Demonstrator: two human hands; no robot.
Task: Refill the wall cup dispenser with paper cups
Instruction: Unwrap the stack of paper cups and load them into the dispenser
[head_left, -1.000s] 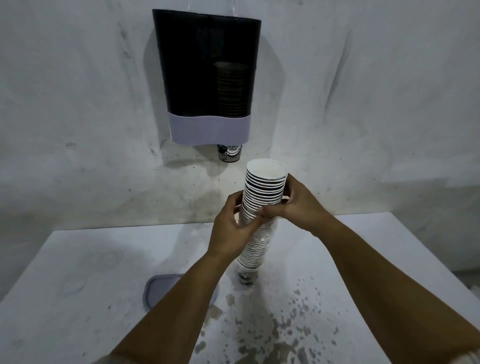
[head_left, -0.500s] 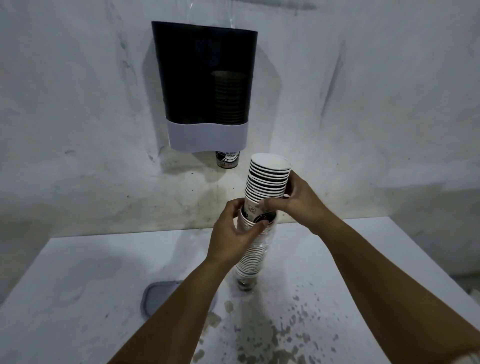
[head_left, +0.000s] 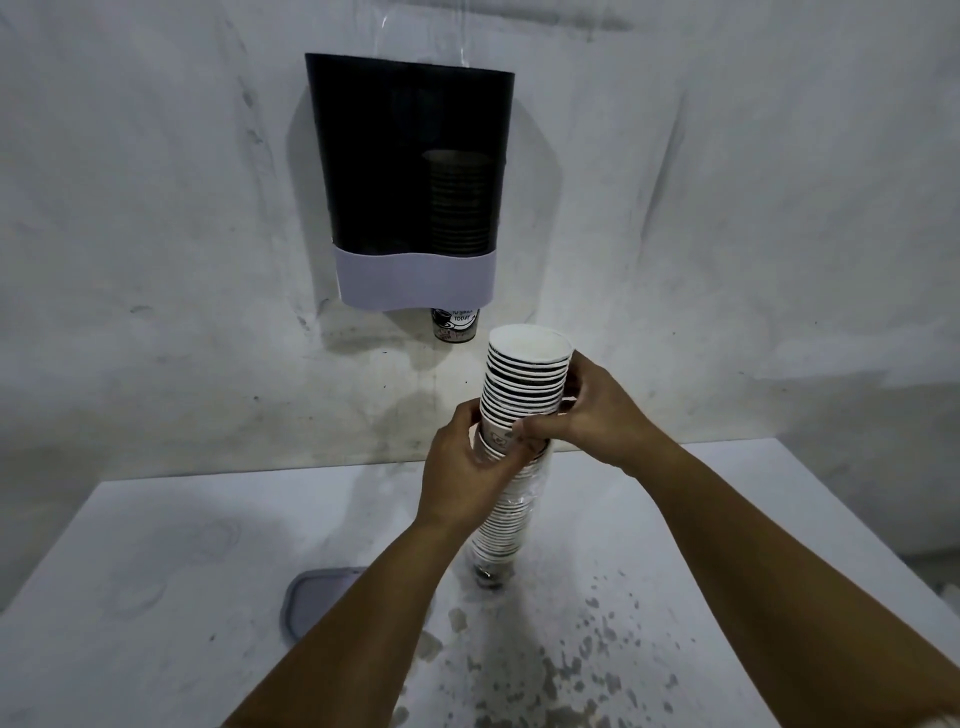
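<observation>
A dark wall cup dispenser (head_left: 410, 156) with a pale lower band hangs on the wall; a short stack of cups shows through its right side and one printed cup (head_left: 454, 325) pokes out below. A tall stack of paper cups stands on the table. My right hand (head_left: 597, 410) grips the upper stack of cups (head_left: 524, 379), lifted partly out of the lower stack. My left hand (head_left: 462, 467) holds the lower stack of cups (head_left: 506, 525), which sits in clear plastic wrap.
A white table (head_left: 156, 597) runs to the wall, with dark speckled stains (head_left: 571, 660) in front of the stack. A grey lid (head_left: 311, 597) lies flat on the table left of my left forearm. The wall is grimy white.
The upper part of the cup stack has been pulled up and away from the lower part by my right hand. The view has tilted slightly upward.
</observation>
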